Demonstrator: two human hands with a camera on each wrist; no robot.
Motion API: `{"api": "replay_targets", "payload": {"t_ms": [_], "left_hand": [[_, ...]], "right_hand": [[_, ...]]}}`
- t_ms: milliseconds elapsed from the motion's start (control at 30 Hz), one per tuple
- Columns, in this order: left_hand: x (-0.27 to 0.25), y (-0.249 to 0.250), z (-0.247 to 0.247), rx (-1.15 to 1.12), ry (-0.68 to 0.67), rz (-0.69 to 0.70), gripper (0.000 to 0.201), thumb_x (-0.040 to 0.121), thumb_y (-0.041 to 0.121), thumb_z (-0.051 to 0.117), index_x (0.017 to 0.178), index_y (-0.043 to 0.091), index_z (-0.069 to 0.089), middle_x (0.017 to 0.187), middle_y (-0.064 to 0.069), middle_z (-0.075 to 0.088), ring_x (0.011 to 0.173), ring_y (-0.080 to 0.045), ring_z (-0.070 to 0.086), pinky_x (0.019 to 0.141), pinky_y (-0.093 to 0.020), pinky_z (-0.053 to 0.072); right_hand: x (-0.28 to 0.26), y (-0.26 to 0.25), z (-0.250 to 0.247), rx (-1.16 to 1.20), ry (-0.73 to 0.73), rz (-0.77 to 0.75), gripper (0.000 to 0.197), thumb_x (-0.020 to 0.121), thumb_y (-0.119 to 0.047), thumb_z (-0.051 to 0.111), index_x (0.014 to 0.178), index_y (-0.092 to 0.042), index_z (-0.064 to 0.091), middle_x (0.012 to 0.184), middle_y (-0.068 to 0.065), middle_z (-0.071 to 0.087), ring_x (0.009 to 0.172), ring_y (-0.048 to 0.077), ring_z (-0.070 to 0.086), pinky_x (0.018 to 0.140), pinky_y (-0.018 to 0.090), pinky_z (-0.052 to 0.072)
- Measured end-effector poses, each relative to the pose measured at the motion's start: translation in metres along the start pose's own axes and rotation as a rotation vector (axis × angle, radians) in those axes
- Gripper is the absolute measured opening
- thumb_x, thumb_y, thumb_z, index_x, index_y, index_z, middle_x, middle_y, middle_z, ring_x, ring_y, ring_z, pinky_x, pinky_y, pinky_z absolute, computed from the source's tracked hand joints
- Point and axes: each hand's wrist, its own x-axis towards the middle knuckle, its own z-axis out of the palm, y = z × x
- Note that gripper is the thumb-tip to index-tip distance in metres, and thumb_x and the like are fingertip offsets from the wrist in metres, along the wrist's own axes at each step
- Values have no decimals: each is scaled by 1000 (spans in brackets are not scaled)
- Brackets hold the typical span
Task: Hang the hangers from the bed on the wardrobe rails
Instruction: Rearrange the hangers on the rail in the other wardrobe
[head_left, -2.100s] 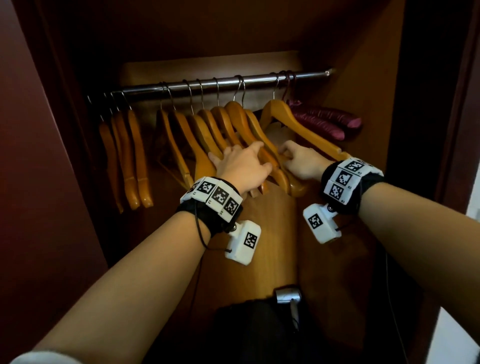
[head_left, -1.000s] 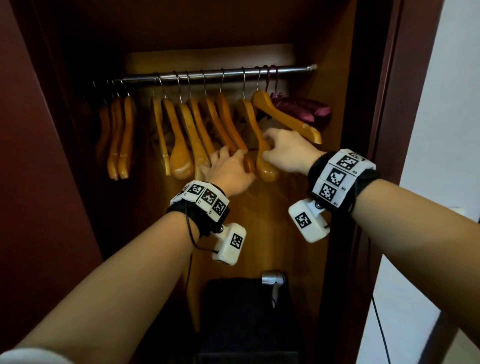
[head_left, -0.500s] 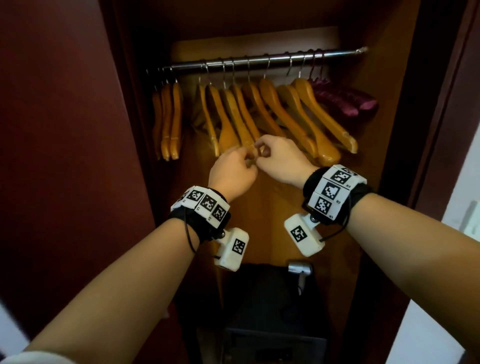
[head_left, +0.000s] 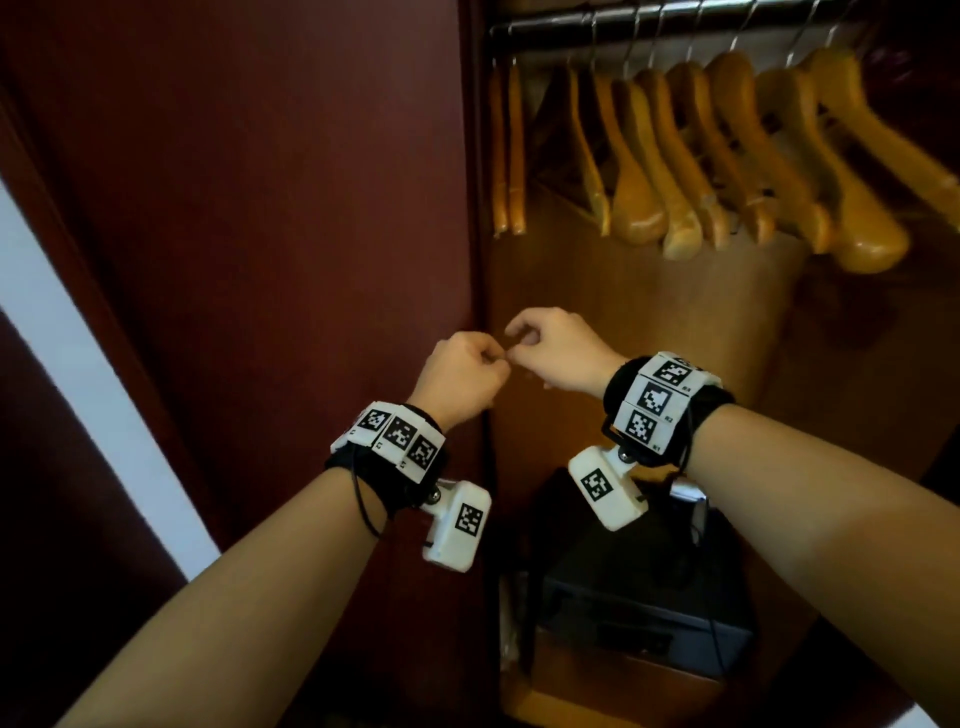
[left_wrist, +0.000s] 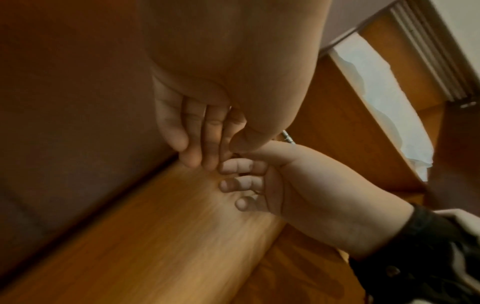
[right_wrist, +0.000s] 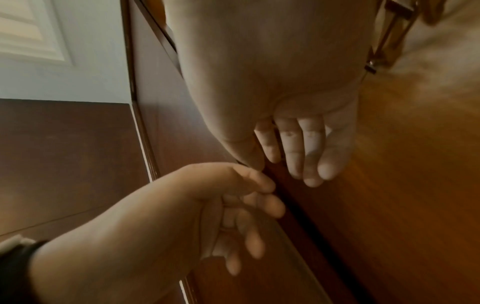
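Standing at the open wardrobe, both hands are low and clear of the rail (head_left: 675, 18): left hand (head_left: 457, 376) and right hand (head_left: 558, 351) meet at about 6 o'clock below the row, fingers loosely curled, thumb tips touching or nearly so. Neither hand holds a hanger; whether something small is pinched between the thumbs cannot be told. Wooden hangers (head_left: 691, 156) hang by their hooks along the rail from 11 to 2 o'clock, a pair (head_left: 506, 150) set apart at the 11 o'clock end, the rest fanned close together toward 2 o'clock, some of them touching. Judgement: one hanging step looks finished and the hands are between loads; the bed is not in view, so how many hangers remain cannot be told. Next move probably calls for turning away from the wardrobe to fetch another hanger, then lifting its hook over the rail. Open room: the gap on the rail between the set-apart pair and the fanned group, near 12 o'clock, looks the easiest slot. Edges to mind: the dark door panel (head_left: 260, 208) at 9 o'clock, its edge just beside the left hand; the low ends of the hangers overhead; a black box (head_left: 649, 597) on the wardrobe floor at 5 o'clock beneath the right wrist.
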Motion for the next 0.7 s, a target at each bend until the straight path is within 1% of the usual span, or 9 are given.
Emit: {"api": "replay_targets", "payload": {"t_ms": [67,100,167,267,367,433,500,567,700], "left_hand": [[-6,-32,1,-10,-27,-55,14,83,23,55,77,22,68,71,-4,73,51,-17,67,48,-26,50],[-9,-48,2,-7,-39,-94,15,82,23,54,77,21,68,72,-5,74,52,-18,68,48,-26,50],[-13,-87,9,0,-85,-189,16,80,26,54,75,22,69,73,-3,74,59,-19,70,52,-30,55],[-22,-135,23,-2,-155,-314,17,74,33,55,75,26,70,77,1,74,73,-22,71,67,-39,61],[-31,-170,39,6,-211,-360,17,81,27,55,80,22,71,84,-4,72,85,-25,69,68,-31,52],[-35,-182,50,8,-210,-391,17,85,24,56,85,17,72,87,-7,71,87,-27,67,69,-29,47],[-40,-189,60,-1,-220,-416,17,85,22,57,85,12,71,85,-8,70,86,-29,67,70,-31,49],[-44,-196,68,-7,-239,-423,14,85,18,58,85,9,69,83,-8,69,87,-31,67,76,-36,52],[-50,-196,80,-28,-252,-418,14,85,17,58,93,11,68,99,-14,70,94,-32,66,83,-39,53]], "right_hand": [[3,3,27,30,-24,32,35,91,-30,66,124,-19,60,89,-2,68,69,17,66,64,37,57],[3,6,40,37,-29,44,38,91,-34,66,125,-19,57,90,-1,68,68,16,65,63,37,55],[6,12,69,63,-26,83,43,91,-42,67,125,-20,52,94,0,66,71,17,63,62,33,50],[6,19,101,124,84,108,44,90,-41,68,120,-20,44,100,1,65,82,20,65,65,34,50],[9,23,122,128,223,103,42,90,-40,69,116,-18,45,105,2,65,90,21,64,72,39,54],[9,27,128,106,280,97,41,90,-42,69,115,-17,50,106,3,65,94,24,63,75,41,53],[9,30,131,94,320,98,40,89,-44,68,115,-16,55,103,3,64,91,24,62,75,43,53],[10,30,132,88,343,102,40,89,-44,69,115,-16,58,99,1,63,88,23,61,75,44,54],[11,31,132,105,323,121,41,89,-44,68,117,-16,57,101,2,63,91,23,62,77,47,55]]}}
